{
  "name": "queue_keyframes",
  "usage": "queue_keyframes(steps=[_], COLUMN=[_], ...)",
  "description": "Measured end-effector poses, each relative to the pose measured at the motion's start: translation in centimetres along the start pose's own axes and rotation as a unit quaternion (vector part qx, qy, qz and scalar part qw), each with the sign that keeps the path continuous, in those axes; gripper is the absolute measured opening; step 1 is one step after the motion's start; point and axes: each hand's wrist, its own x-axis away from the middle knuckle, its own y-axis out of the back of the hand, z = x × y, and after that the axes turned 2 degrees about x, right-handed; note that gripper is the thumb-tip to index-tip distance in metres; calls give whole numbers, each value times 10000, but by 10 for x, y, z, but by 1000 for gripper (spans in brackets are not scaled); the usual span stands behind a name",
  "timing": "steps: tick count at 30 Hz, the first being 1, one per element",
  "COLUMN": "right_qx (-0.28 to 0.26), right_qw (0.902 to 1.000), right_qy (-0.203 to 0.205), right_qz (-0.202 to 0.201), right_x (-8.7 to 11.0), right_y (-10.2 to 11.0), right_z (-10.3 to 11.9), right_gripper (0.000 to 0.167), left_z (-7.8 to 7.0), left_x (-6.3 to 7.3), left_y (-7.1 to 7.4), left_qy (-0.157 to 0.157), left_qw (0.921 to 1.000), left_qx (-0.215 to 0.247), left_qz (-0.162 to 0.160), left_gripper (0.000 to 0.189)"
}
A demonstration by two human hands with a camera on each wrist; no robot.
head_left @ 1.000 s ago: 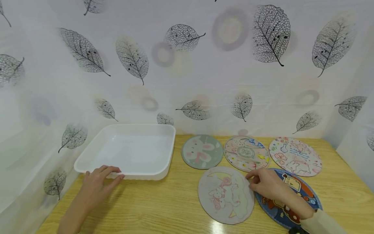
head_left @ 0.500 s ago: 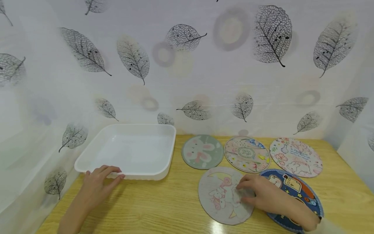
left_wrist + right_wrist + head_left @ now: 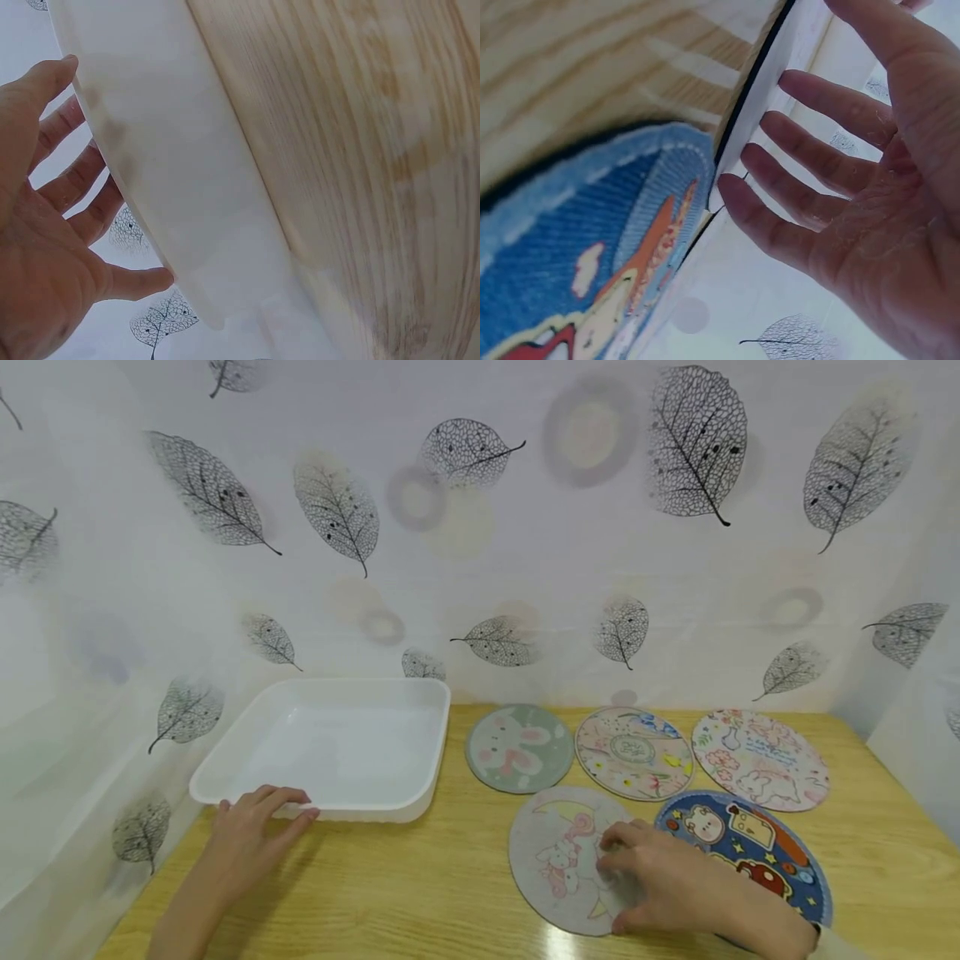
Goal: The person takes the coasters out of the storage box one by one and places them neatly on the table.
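My left hand [image 3: 243, 839] rests at the front rim of a white plastic tray [image 3: 411, 810]. In the left wrist view, its fingertips and thumb touch the tray's edge, the fingers fairly straight. My right hand [image 3: 675, 885] is over the right part of a pale round mat [image 3: 551, 852] printed with a crescent moon and pink-haired animal figures. Its fingers are spread and slightly bent, with fingertips on the mat in the right wrist view. The hand and forearm cover part of a blue round cartoon mat [image 3: 783, 852].
Along the back lie a green rabbit mat [image 3: 555, 752], a floral mat [image 3: 596, 760] and a pink-and-white printed mat [image 3: 802, 768]. They rest on a wood-grain table [image 3: 420, 885]. A white curtain with leaf prints [image 3: 525, 552] hangs behind.
My right hand has moved left and toward me, from the right edge of the pale mat onto its surface, its fingers spreading. The left hand has stayed at the tray.
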Motion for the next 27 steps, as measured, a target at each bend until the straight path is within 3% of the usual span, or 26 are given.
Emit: queue_keyframes(steps=[5, 15, 27], right_qx=[176, -2, -541], right_qw=[9998, 9998, 9974], right_qy=[28, 161, -288], right_qz=[49, 83, 376], right_x=[0, 0, 8], right_y=[1, 6, 7], right_z=[1, -4, 3], right_gripper=[55, 52, 60], left_z=[0, 1, 2], left_x=[1, 0, 1], left_y=[-1, -2, -1], left_qy=[-77, -81, -58], left_qw=[10000, 9999, 9999], left_qx=[52, 78, 64], left_qz=[-21, -71, -78], left_gripper=[19, 18, 17])
